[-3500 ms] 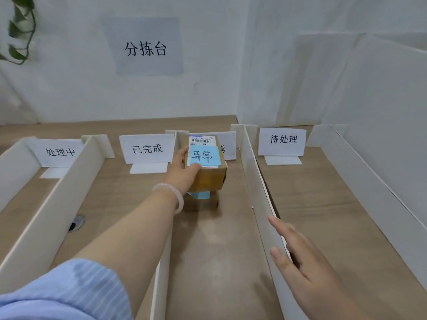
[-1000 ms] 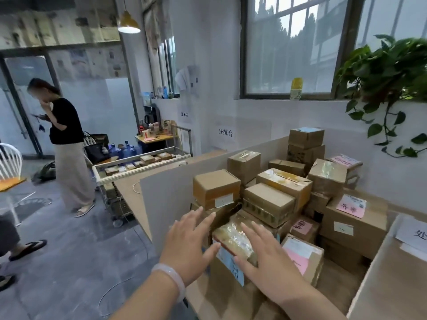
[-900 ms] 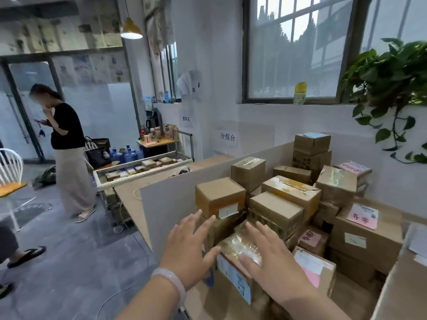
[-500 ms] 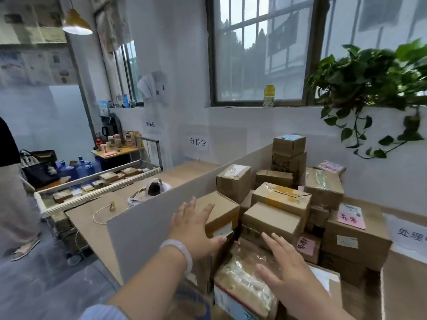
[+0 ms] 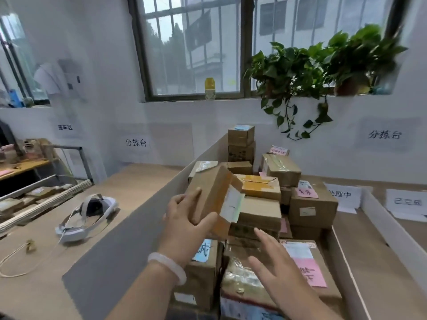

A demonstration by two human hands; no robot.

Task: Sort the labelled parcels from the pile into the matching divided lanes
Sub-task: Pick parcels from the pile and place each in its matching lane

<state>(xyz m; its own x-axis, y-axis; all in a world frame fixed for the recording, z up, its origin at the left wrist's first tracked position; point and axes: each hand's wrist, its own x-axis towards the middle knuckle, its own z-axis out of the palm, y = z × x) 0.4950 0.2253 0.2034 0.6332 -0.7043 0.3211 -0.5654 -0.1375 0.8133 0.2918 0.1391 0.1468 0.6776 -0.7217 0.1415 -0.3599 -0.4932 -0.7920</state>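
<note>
A pile of brown cardboard parcels (image 5: 258,204) with pink and blue labels fills the bay ahead of me. My left hand (image 5: 184,220), a pale bangle on its wrist, grips a small brown parcel (image 5: 215,192) and holds it tilted above the pile; a white label shows on its end face. My right hand (image 5: 275,269) hovers with fingers spread over a tape-wrapped parcel (image 5: 242,278) at the front, holding nothing. To the right, white dividers (image 5: 388,227) bound lanes with paper signs (image 5: 344,196).
A grey board wall (image 5: 129,245) bounds the pile on the left. Beyond it a white headset (image 5: 87,215) and a cable lie on the wooden table. A trailing plant (image 5: 307,72) hangs at the window above. A cart with small boxes (image 5: 34,199) stands far left.
My left hand has closed on the small parcel and lifted and tilted it off the pile. My right hand stays spread over the front parcels. The view turned rightward.
</note>
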